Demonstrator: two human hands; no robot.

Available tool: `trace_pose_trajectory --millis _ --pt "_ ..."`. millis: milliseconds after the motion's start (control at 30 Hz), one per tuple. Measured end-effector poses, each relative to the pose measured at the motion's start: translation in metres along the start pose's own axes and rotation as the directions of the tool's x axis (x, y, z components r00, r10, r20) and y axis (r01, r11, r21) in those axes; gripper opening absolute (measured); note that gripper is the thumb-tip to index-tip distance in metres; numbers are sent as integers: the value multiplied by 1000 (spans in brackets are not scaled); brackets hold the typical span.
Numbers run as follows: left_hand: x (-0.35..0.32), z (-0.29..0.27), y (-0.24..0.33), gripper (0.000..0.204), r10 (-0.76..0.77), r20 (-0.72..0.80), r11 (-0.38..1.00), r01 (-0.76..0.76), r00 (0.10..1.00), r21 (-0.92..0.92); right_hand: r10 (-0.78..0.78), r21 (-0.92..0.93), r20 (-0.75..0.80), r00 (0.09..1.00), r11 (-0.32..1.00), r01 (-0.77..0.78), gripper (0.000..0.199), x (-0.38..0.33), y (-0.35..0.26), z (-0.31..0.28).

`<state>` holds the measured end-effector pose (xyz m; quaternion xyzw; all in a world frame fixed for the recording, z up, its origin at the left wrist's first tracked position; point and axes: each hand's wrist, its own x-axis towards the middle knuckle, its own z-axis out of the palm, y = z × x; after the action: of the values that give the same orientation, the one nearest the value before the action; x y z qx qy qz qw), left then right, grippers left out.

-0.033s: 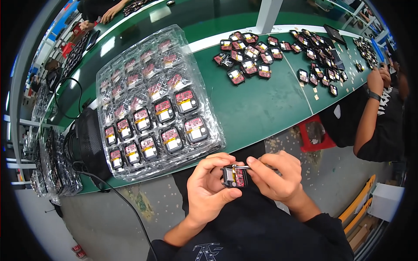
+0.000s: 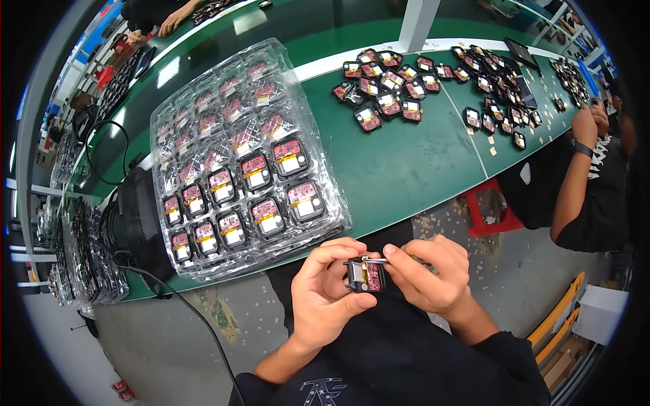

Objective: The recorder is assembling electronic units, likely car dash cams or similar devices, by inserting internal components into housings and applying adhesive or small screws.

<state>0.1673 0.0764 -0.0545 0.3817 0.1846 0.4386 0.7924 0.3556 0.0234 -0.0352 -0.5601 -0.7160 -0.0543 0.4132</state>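
Note:
My left hand (image 2: 323,296) grips a small black smartwatch case (image 2: 365,277) by its edges, in front of my body. The back of the case is off, showing a red circuit board, a silvery battery and a yellow strip. In my right hand (image 2: 433,276) a pair of thin metal tweezers (image 2: 376,260) is pinched, its tip touching the upper edge of the case. What lies under the tip is too small to make out. Beyond my hands, a clear plastic tray (image 2: 332,203) holds rows of similar open watch cases (image 2: 266,215).
Loose watch cases lie in piles (image 2: 389,88) on the green bench (image 2: 399,172). To the right sits a co-worker (image 2: 596,183), hands raised over the bench. A black cable (image 2: 196,311) hangs at my left, beside a black mesh bag (image 2: 143,220). A red stool (image 2: 491,210) stands below the bench.

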Motion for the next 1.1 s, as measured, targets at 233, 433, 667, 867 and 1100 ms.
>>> trace_pose_trajectory --millis 233,433,667,867,1100 --pt "-7 -3 2 61 -8 -32 1000 9 999 29 17 77 34 999 997 -20 32 -1 -1 7" --pt "-13 -8 9 60 28 -39 998 -26 999 62 152 311 133 979 932 -187 24 7 -11 12" --pt "-16 -19 17 59 48 -37 995 -45 998 90 109 162 182 977 977 -139 20 16 -22 18" --pt "-16 -26 25 59 23 -37 998 -21 999 56 126 197 188 974 967 -164 20 22 -28 22" --pt "-15 -31 31 58 27 -48 997 -23 998 76 82 100 135 987 990 -96 23 25 -35 33"
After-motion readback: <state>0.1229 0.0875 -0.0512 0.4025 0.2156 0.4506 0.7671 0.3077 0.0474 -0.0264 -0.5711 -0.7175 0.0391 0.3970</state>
